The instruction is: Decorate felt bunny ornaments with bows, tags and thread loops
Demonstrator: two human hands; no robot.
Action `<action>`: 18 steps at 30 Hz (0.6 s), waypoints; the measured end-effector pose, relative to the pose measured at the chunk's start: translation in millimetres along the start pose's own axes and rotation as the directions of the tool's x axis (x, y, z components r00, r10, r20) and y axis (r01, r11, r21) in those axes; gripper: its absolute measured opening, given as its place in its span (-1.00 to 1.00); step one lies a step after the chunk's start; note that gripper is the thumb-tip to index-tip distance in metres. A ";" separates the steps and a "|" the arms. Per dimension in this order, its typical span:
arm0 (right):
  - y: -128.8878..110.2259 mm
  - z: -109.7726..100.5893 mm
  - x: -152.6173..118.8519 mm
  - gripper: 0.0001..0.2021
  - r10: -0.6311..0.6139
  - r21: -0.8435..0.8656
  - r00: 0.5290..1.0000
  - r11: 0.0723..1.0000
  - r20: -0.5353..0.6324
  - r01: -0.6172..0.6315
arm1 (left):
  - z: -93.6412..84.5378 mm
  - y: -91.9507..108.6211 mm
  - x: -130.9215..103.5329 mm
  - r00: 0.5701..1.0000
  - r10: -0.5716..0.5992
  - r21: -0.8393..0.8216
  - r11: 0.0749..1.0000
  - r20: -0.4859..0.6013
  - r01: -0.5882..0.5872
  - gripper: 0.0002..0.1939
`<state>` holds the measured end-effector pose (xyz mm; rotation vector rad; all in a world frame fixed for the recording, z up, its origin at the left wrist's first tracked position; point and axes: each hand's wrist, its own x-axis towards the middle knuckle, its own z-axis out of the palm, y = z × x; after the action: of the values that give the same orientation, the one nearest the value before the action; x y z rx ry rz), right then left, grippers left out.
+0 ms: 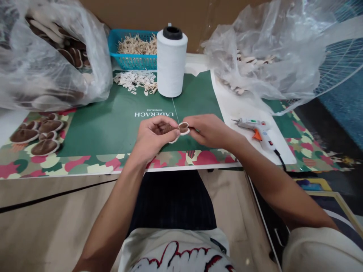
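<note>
Between my two hands is a small brown fuzzy piece with cream edging (183, 130), its rounded lobes showing past the fingertips. My left hand (154, 134) is closed, thumb and fingers pinching the left side of this piece. Close against its right side, my right hand (210, 130) is closed with the fingertips together; what they grip is hidden. A white thread (176, 109) runs from the large white thread cone (171, 64) down to the piece at my fingers.
Similar brown pieces (47, 136) lie at left below a plastic bag (96, 71). Behind are a blue basket (133, 62) of tan strings and white tags (134, 80). At right are a glue gun (256, 126), another plastic bag (269, 83) and a fan guard (343, 56).
</note>
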<state>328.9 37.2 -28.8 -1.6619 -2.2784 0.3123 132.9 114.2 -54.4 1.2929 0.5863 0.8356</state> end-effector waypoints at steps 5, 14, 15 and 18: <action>-18.0 24.7 -20.1 -0.68 0.026 0.088 1.000 0.996 -0.003 -0.025 | 2.8 -1.2 -2.8 0.997 0.011 0.032 0.999 -0.077 -0.009 -0.82; -31.7 10.9 -31.1 -0.78 0.210 0.346 0.915 0.934 -0.345 -0.084 | -1.5 -1.7 -1.6 0.985 -0.167 -0.161 0.974 -0.035 0.159 -0.83; -30.7 10.8 -29.7 -0.80 0.242 0.392 0.899 0.916 -0.365 -0.087 | -4.0 1.0 -0.6 0.977 -0.214 -0.223 0.953 -0.011 0.206 -0.83; -31.7 14.8 -20.4 -0.73 0.219 0.423 0.903 0.905 -0.369 -0.047 | -12.5 8.6 3.4 0.952 -0.302 -0.406 0.864 0.058 0.298 -0.80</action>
<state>301.2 8.2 -33.9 -1.4992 -1.6586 0.3941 123.3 124.7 -48.3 0.7873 0.5641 0.6581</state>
